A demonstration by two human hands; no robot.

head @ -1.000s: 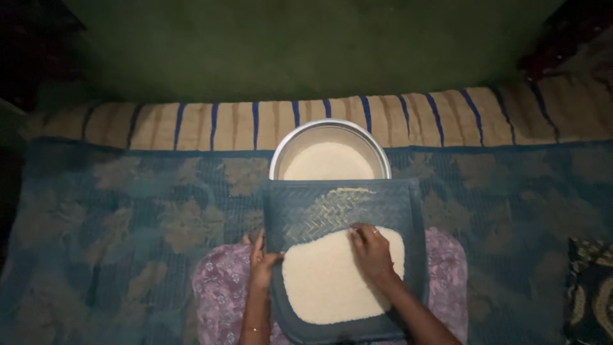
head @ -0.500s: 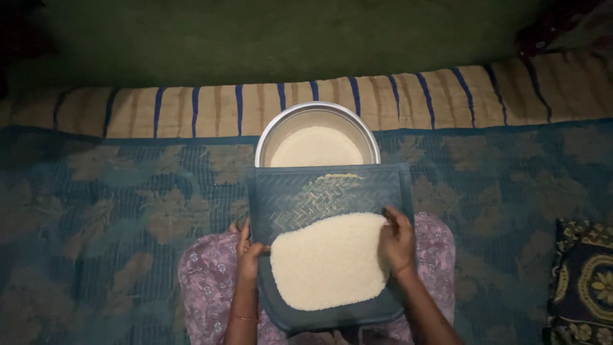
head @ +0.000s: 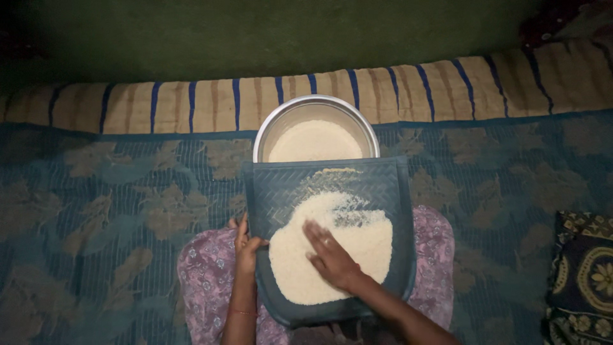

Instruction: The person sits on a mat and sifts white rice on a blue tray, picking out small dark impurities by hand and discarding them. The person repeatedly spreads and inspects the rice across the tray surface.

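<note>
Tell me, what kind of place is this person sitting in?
Probably a dim room in a home, on the floor: a blue leaf-patterned mat, a tan blue-striped mat beyond, and a round metal bowl of rice beside a dark woven winnowing tray.

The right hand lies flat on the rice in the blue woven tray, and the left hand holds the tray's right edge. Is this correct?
Not quite. In the head view the left hand grips the left edge of the blue woven tray, not the right one. The right hand does lie flat on the rice.
</note>
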